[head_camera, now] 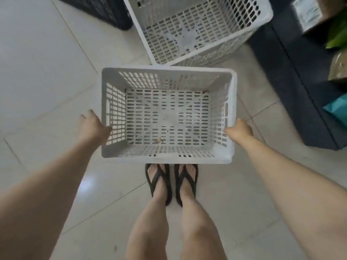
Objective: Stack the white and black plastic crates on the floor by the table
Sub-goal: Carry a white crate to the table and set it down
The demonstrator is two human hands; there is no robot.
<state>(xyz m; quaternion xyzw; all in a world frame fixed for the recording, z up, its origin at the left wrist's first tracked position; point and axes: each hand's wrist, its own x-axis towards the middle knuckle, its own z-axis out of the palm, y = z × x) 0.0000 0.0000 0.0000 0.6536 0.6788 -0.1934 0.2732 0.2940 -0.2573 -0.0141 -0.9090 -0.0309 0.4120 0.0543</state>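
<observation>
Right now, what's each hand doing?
Left hand: gripping the left side of the near white crate.
Right hand: gripping the same crate's right side.

Looks like home: I stand in flip-flops (159, 182) on pale floor tiles (47, 72), crates (199, 29) and a leafy plant (338, 36) around me.

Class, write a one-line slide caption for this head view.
Both hands, left and right, grip a white crate near a second white crate.

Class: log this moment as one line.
left hand: grips crate side | right hand: grips opposite side | white crate: held, empty | second white crate: ahead
</observation>
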